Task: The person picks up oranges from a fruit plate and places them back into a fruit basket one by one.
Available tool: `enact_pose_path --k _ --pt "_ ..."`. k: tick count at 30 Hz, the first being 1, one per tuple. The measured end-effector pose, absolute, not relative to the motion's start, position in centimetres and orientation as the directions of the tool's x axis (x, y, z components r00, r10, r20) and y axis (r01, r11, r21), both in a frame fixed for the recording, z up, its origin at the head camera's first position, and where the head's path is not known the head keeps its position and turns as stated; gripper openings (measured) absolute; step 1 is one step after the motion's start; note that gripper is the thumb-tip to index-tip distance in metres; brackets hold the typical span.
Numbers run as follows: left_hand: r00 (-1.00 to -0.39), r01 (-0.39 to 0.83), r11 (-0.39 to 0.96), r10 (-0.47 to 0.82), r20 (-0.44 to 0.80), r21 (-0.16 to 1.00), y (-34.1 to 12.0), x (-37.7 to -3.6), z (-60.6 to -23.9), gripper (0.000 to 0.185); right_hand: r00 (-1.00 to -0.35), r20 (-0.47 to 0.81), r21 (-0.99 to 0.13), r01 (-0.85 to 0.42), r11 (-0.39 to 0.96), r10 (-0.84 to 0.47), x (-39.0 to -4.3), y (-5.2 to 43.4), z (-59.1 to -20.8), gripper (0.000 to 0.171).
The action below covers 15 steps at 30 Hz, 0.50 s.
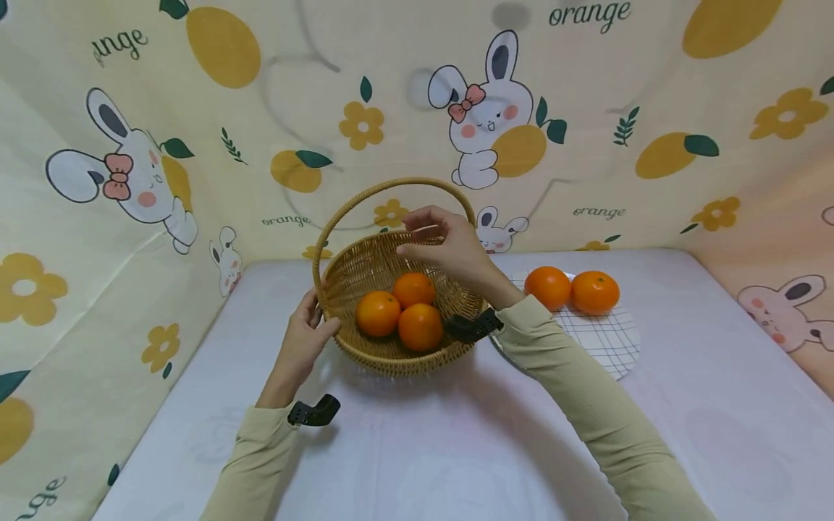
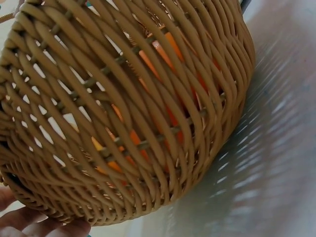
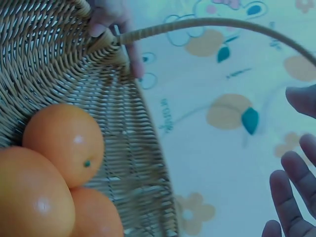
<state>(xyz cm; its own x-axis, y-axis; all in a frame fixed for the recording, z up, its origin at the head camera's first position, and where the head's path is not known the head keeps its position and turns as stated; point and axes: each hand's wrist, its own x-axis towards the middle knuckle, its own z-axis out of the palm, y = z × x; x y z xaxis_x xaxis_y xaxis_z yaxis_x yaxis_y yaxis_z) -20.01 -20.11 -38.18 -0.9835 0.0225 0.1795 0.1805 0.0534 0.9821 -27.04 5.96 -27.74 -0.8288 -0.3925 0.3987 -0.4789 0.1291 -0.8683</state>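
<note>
Head view: three oranges (image 1: 404, 312) already in basket (image 1: 352, 278) near surface's far edge; two oranges (image 1: 572, 289) left on plate (image 1: 609, 340) beside it. Left hand (image 1: 302, 340) steadying basket rim, fingers curled on it. Right hand (image 1: 449, 246) above basket, released, holding nothing.

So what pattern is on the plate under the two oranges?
White with a thin dark grid; the plate shows best in the head view.

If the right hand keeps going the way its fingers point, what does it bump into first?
Probably the basket handle: the right hand hovers over the basket, fingers pointing left. Depth is unclear, so it might pass under the arch.
</note>
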Motion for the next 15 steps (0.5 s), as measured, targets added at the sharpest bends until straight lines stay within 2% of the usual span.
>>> enact_pose_path --k 5,11,15 --pt "-0.983 0.182 0.029 0.027 0.181 0.983 -20.1 -20.0 -38.1 0.074 -0.844 0.465 -0.848 -0.511 0.139 -0.267 -26.4 8.5 -27.9 0.041" --pt "-0.985 0.172 0.035 0.023 0.172 0.984 -20.2 -20.0 -38.1 0.074 -0.882 0.458 -0.876 -0.469 0.110 -0.113 -25.9 11.8 -28.4 0.041" --pt "-0.985 0.170 0.041 0.024 0.169 0.985 -20.1 -20.1 -38.1 0.075 -0.891 0.453 -0.879 -0.450 0.155 -0.017 -25.6 13.9 -28.9 0.040"
